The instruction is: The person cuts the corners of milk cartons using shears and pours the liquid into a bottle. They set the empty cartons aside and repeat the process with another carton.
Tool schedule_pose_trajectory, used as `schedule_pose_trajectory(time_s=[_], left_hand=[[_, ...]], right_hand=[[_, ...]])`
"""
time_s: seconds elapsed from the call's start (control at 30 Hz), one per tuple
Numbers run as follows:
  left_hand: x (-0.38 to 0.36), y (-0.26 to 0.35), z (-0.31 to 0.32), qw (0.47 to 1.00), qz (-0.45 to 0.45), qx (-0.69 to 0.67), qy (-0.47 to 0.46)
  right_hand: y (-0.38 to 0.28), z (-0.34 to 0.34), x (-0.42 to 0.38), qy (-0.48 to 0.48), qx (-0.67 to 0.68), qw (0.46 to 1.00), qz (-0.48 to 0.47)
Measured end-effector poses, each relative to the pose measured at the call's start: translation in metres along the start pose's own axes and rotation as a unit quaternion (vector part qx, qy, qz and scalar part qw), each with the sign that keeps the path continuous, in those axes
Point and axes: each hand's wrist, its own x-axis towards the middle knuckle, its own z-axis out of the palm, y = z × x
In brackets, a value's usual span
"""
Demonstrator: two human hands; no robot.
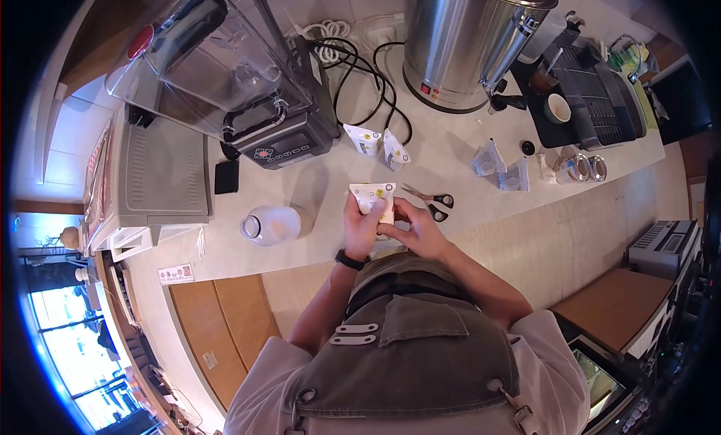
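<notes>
A small white packet (373, 194) is held upright over the counter's front edge. My left hand (363, 223) grips its left side, thumb across the front. At its lower right, my right hand (414, 228) has its fingers closed on the same packet. Scissors (432, 200) with black handles lie just right of the packet. Behind it stand two similar white packets (363, 140) (395, 151). To the left is a clear bottle (274, 225), its open mouth pointing left. Two clear, crumpled-looking packets (489, 158) (514, 175) rest farther right.
A blender (278, 138) stands at the back left beside a grey appliance (167, 168). Black cables (383, 86) run behind. A large steel urn (458, 44) is at the back, with a cup (556, 108), a black drip tray (589, 89) and glass jars (574, 168) to its right.
</notes>
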Motion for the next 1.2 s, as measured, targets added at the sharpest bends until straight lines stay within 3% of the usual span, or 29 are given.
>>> schedule_pose_trajectory(time_s=[0.03, 0.13, 0.33, 0.43, 0.53, 0.63, 0.93, 1.07, 1.17, 1.2], left_hand=[[-0.003, -0.001, 0.001, 0.997, -0.029, -0.067, 0.009], [-0.01, -0.001, -0.002, 0.999, -0.039, -0.012, 0.009], [-0.012, 0.004, 0.0, 0.993, -0.074, -0.087, 0.033], [-0.009, -0.003, 0.002, 0.983, -0.072, -0.159, 0.052], [-0.01, 0.004, -0.003, 0.973, -0.09, -0.212, 0.035], [-0.014, 0.011, -0.012, 0.972, -0.104, -0.206, 0.033], [-0.028, 0.014, -0.044, 0.985, -0.132, -0.112, -0.004], [-0.031, 0.009, -0.052, 0.989, -0.113, -0.09, -0.031], [-0.021, 0.003, -0.057, 0.994, -0.025, 0.092, -0.056], [-0.019, 0.003, -0.058, 0.993, -0.029, 0.086, -0.076]], right_hand=[[0.0, 0.0, -0.002, -0.025, 0.038, 0.998, 0.031], [-0.004, -0.004, -0.008, -0.065, 0.066, 0.991, 0.099], [-0.001, 0.0, -0.009, -0.057, 0.087, 0.99, 0.095], [0.003, 0.004, -0.011, -0.004, 0.105, 0.989, 0.101], [0.016, -0.02, -0.017, 0.075, -0.206, 0.975, 0.024], [0.027, -0.052, -0.026, 0.201, -0.473, 0.853, -0.092], [0.059, -0.081, -0.064, 0.152, -0.372, 0.912, 0.077], [0.033, -0.08, -0.061, 0.131, -0.416, 0.89, 0.133], [0.013, -0.081, -0.05, 0.064, -0.46, 0.866, 0.184], [0.006, -0.081, -0.046, 0.04, -0.458, 0.864, 0.206]])
